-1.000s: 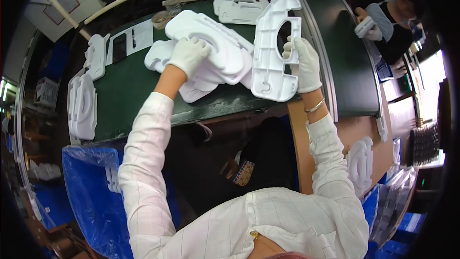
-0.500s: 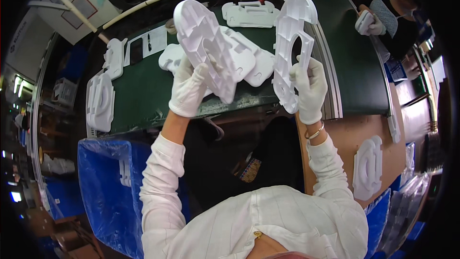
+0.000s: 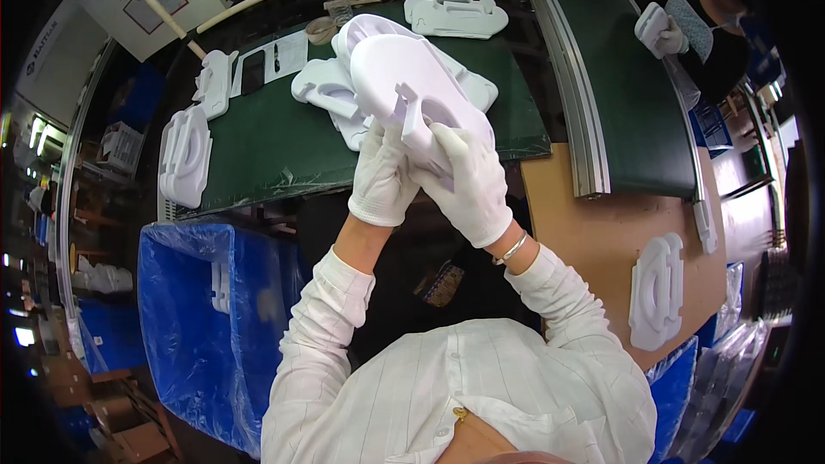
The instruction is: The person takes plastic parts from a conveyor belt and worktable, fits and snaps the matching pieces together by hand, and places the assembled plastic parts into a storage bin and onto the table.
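Smooth white moulded-plastic panel (image 3: 402,69), long w/ rounded end & cut-out: right at the fingers, rising tilted just beyond both hands, lower end btwn them. 1 panel clearly held; another white edge shows just behind it, can't tell if held too.

White-gloved L hand (image 3: 383,176): mostly closed, fingers bent on panel's lower L side, some tips hidden behind it. White-gloved R hand (image 3: 467,185): part closed, gripping same panel's lower R side, thumb nr the cut-out. Hands abt touching.

Just beyond hands: pile of white plastic panels (image 3: 326,84) on dark green tabletop (image 3: 258,146); overlapping, exact no. unclear.

Near-L of hands, lower: 1 blue bin w/ clear plastic liner (image 3: 187,309), white plastic inside. R of hands, lower: 1 white oval-cut panel (image 3: 656,292) on flat brown board (image 3: 593,232).

Well L of hands: 2 white panel stacks or singles (image 3: 185,157), can't tell which, at table's L edge. Beyond, L: 1 dark flat rectangle (image 3: 253,71), 1 pen (image 3: 276,56) on white paper (image 3: 292,47). Farther: 1 tan tape roll (image 3: 321,30), 1 flat white panel (image 3: 455,15) at far edge.

Far R, past dark green belt (image 3: 627,103): 1 co-worker (image 3: 709,51), gloved, w/ white part (image 3: 653,27).
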The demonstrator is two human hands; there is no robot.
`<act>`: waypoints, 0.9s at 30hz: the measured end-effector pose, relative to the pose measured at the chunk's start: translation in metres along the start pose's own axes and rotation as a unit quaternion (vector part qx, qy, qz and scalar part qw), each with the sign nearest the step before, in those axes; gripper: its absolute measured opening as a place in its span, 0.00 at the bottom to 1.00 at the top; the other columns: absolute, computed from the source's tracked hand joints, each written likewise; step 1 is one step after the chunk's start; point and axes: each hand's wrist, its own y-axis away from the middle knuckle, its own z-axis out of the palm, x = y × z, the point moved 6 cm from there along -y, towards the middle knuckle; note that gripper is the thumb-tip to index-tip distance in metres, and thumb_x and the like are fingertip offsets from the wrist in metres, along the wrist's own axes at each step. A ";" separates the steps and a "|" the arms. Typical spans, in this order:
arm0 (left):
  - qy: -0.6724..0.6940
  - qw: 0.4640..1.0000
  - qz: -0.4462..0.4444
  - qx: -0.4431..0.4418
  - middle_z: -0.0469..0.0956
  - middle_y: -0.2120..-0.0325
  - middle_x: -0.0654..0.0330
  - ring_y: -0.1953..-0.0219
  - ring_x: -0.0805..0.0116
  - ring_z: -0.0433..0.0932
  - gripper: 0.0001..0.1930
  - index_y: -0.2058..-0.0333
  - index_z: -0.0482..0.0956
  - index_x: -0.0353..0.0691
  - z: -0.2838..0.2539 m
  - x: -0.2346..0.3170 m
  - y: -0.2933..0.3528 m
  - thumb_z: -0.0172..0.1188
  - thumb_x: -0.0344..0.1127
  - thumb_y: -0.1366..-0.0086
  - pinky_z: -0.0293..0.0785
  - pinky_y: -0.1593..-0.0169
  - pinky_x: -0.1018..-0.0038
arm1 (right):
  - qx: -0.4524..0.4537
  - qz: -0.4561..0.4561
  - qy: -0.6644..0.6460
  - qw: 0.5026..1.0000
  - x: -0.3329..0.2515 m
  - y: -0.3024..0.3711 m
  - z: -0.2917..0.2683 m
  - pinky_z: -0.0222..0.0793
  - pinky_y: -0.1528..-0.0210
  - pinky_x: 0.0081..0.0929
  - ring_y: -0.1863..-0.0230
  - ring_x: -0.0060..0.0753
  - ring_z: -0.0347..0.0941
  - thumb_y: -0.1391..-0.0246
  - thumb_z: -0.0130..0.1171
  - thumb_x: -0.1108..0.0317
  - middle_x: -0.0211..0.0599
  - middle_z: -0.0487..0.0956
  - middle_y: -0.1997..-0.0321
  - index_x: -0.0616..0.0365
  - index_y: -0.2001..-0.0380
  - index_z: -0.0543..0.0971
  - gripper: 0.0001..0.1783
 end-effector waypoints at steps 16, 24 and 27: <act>0.091 0.952 -0.288 -0.043 0.72 0.45 0.50 0.46 0.61 0.73 0.29 0.37 0.59 0.33 -0.026 0.005 0.037 0.47 0.45 0.31 0.68 0.41 0.67 | -0.170 -0.360 0.106 0.911 0.019 0.025 -0.025 0.70 0.45 0.38 0.52 0.36 0.73 0.59 0.60 0.72 0.34 0.75 0.57 0.54 0.62 0.74 0.16; 0.027 0.984 -0.175 0.019 0.70 0.45 0.55 0.45 0.65 0.71 0.39 0.36 0.55 0.33 -0.012 -0.030 0.052 0.60 0.37 0.44 0.66 0.41 0.69 | -0.207 -0.114 0.139 0.962 0.049 0.040 -0.039 0.68 0.44 0.36 0.48 0.42 0.72 0.52 0.56 0.71 0.38 0.73 0.50 0.55 0.53 0.74 0.19; -0.055 0.989 -0.136 0.027 0.66 0.44 0.57 0.43 0.67 0.67 0.45 0.35 0.53 0.35 -0.002 -0.047 0.052 0.67 0.39 0.49 0.64 0.40 0.69 | -0.193 0.132 -0.099 0.967 0.046 0.050 -0.036 0.67 0.44 0.34 0.48 0.41 0.72 0.47 0.57 0.66 0.44 0.72 0.47 0.61 0.42 0.67 0.29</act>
